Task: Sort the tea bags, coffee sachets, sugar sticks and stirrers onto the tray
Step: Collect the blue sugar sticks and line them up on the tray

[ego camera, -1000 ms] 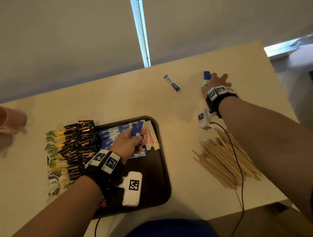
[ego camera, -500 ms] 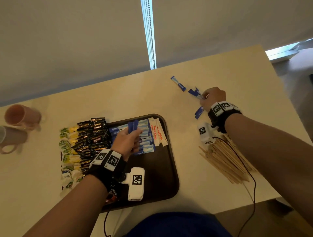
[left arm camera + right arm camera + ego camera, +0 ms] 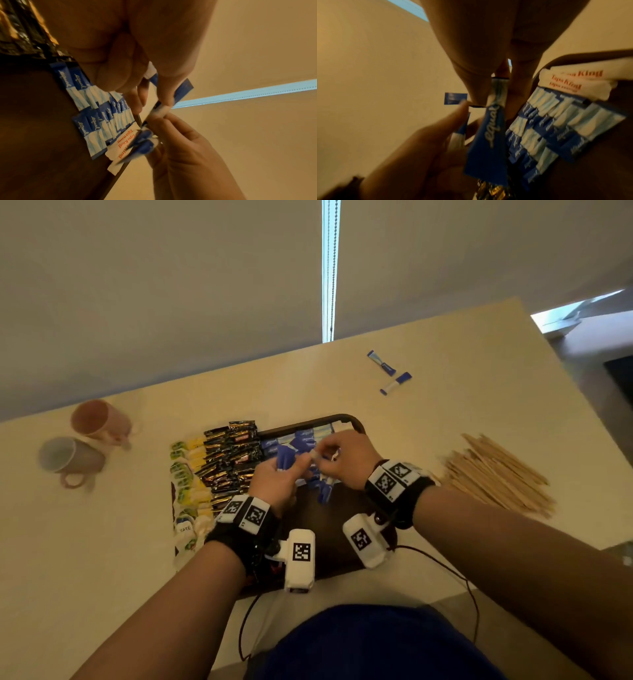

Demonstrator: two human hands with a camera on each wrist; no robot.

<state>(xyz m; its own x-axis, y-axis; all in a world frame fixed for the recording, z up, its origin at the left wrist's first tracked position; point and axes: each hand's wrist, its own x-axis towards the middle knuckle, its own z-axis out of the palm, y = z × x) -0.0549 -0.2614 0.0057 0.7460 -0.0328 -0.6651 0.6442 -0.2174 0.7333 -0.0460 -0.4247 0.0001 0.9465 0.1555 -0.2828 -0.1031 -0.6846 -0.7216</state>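
Note:
Over the dark brown tray my two hands meet. My left hand grips a small bunch of blue sugar sticks. My right hand pinches more blue sticks, one hanging down. In the right wrist view its fingers hold a blue "equal" stick by the white end. Rows of blue sticks and white sugar sticks with red print lie on the tray. Black coffee sachets and green-yellow tea bags fill its left part. Two blue sticks lie on the far table.
A loose heap of wooden stirrers lies on the table right of the tray. Two mugs, pink and grey, stand at the left. The table's right edge runs close to the stirrers. Wrist-camera cables trail near the front edge.
My right hand has come back from the far right of the table with blue sticks and now meets the left hand over the tray. The left hand stayed above the sugar rows.

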